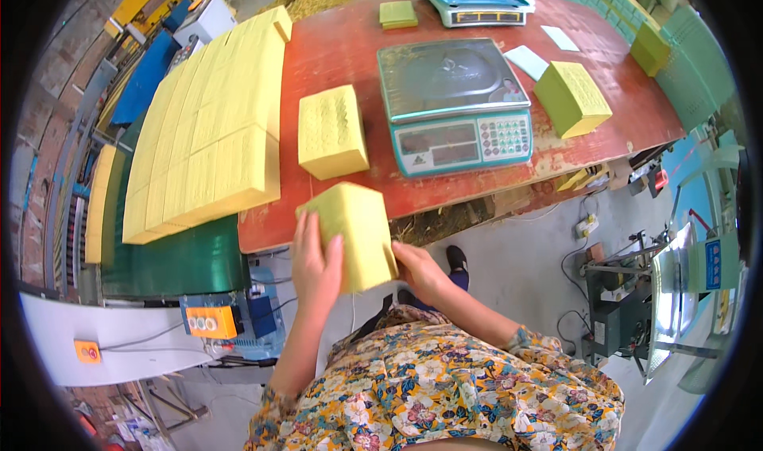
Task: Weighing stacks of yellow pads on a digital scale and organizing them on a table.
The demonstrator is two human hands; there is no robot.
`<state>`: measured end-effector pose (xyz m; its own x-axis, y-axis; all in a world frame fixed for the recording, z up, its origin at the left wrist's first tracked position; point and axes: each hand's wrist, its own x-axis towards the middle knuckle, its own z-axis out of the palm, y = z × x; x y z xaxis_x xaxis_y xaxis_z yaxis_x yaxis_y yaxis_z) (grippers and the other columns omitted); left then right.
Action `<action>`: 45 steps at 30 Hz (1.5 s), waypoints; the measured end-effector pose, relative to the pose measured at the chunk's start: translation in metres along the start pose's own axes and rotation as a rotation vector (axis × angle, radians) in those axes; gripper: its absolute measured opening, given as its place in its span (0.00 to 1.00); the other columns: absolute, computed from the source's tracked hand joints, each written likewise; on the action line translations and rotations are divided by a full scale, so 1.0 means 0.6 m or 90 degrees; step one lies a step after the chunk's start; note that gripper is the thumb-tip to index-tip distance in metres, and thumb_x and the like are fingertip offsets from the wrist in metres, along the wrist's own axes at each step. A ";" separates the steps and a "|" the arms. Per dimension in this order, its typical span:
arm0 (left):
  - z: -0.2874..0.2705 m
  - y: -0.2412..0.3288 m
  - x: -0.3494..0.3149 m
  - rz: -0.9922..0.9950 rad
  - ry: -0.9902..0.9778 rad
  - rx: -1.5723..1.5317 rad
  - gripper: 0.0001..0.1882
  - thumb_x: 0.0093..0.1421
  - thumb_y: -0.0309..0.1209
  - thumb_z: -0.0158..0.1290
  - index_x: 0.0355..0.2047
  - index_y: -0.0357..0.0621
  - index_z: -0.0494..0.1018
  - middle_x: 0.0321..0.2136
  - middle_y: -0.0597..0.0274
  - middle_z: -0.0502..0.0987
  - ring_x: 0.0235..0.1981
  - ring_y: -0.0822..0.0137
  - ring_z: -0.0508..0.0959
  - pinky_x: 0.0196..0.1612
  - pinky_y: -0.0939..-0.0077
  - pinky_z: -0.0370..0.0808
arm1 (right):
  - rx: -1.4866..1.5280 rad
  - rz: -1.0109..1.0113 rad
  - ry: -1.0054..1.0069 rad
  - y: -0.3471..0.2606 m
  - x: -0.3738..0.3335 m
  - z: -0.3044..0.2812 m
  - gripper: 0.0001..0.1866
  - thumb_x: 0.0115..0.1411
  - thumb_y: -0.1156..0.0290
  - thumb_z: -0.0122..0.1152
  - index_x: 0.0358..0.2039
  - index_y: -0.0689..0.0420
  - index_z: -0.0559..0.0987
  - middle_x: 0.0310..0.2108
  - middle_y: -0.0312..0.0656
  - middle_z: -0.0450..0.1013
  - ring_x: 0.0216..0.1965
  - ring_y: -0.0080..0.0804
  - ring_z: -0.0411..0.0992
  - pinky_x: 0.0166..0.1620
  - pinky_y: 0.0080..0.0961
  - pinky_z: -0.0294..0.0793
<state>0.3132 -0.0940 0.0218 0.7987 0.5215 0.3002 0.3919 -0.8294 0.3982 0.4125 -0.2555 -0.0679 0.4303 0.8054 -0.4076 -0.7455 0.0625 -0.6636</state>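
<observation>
Between my two hands a yellow block (359, 232), like a thick bundle of pressed paper, is held tilted in front of the table's near edge. My left hand (315, 262) is closed on its left side, with the thumb on the face towards me. On the lower right side, my right hand (418, 271) grips it by the edge. Just beyond stands another yellow block (327, 137) with a wavy textured face, on the red table (334, 54). To its right is a digital scale (457, 105) with a flat metal pan and a keypad; nothing rests on the pan.
Rows of yellow blocks (203, 125) sit side by side at the left, above a green surface (179, 264). More blocks (572, 101) stand right of the scale. A second scale (477, 4) is at the back. An orange button box (213, 322) lies lower left, machinery (616, 292) lower right.
</observation>
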 end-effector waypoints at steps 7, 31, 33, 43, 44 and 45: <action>0.039 0.060 0.034 -0.181 0.046 -0.716 0.27 0.71 0.43 0.41 0.63 0.38 0.61 0.57 0.55 0.69 0.57 0.62 0.70 0.60 0.67 0.67 | -0.333 -0.411 -0.133 -0.237 -0.086 -0.003 0.32 0.71 0.49 0.41 0.60 0.65 0.70 0.67 0.50 0.57 0.68 0.41 0.54 0.68 0.38 0.50; 0.273 0.301 0.417 -0.603 0.123 -1.437 0.25 0.72 0.44 0.39 0.60 0.40 0.65 0.53 0.56 0.74 0.54 0.59 0.75 0.55 0.63 0.76 | -1.113 -0.657 0.163 -0.635 0.182 -0.061 0.32 0.56 0.61 0.64 0.60 0.56 0.69 0.61 0.50 0.66 0.63 0.53 0.62 0.61 0.51 0.60; 0.238 0.274 0.346 -0.589 0.031 -1.442 0.25 0.71 0.45 0.40 0.60 0.39 0.65 0.51 0.54 0.75 0.53 0.57 0.76 0.55 0.62 0.75 | -1.160 -0.691 0.187 -0.606 0.179 -0.052 0.32 0.54 0.63 0.66 0.59 0.54 0.70 0.61 0.49 0.65 0.63 0.51 0.61 0.58 0.52 0.61; 0.090 0.070 0.304 -0.145 0.140 0.248 0.51 0.49 0.52 0.65 0.66 0.40 0.56 0.62 0.35 0.59 0.63 0.38 0.62 0.60 0.42 0.63 | -1.257 -0.669 0.220 -0.549 0.135 0.019 0.35 0.54 0.61 0.67 0.63 0.49 0.68 0.64 0.48 0.62 0.68 0.53 0.55 0.64 0.60 0.52; 0.096 0.059 0.302 -0.185 0.045 0.239 0.52 0.48 0.52 0.66 0.67 0.43 0.55 0.64 0.37 0.55 0.64 0.36 0.58 0.61 0.40 0.61 | -1.211 -0.711 0.150 -0.535 0.129 0.040 0.35 0.54 0.62 0.67 0.62 0.50 0.68 0.63 0.48 0.63 0.67 0.52 0.55 0.65 0.58 0.53; 0.099 0.048 0.299 -0.225 -0.051 0.231 0.53 0.46 0.51 0.66 0.68 0.46 0.53 0.67 0.39 0.52 0.66 0.34 0.55 0.62 0.38 0.59 | -1.163 -0.749 0.080 -0.519 0.123 0.063 0.34 0.54 0.62 0.67 0.62 0.51 0.68 0.63 0.49 0.64 0.67 0.52 0.56 0.65 0.55 0.54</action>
<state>0.4947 -0.0364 0.0355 0.6157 0.7774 0.1290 0.7663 -0.6288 0.1319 0.6573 -0.1931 0.1322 0.2802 0.7908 0.5441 0.9553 -0.1740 -0.2390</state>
